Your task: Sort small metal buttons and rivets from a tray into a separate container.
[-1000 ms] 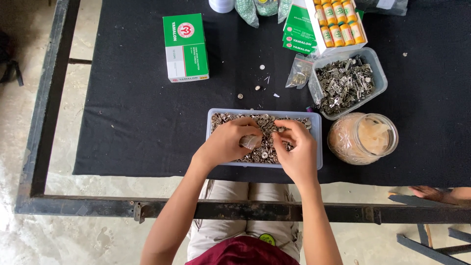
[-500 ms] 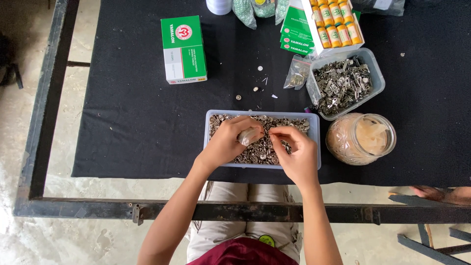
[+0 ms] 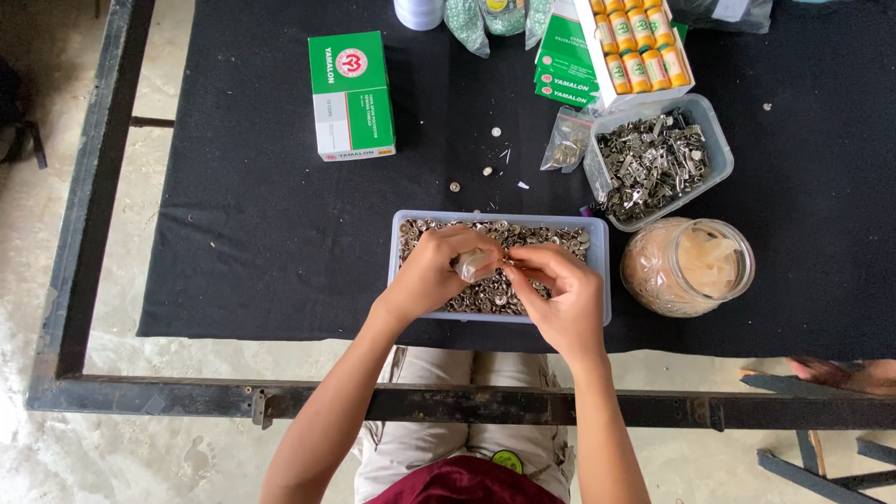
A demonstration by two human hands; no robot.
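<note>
Filling a small bag pinched in the left hand above the tray; right hand pinches a snap. Next, I judge, needs a steady drop.

Soft, even daylight fills the frame, bright on the pale floor at the left, while the black worktop swallows detail. Shadows are faint, focus sharp throughout; slight glare marks the glass jar.

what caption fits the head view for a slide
Both hands, left hand and right hand, meet over a shallow tray of small metal fasteners on a black-covered table.
</note>
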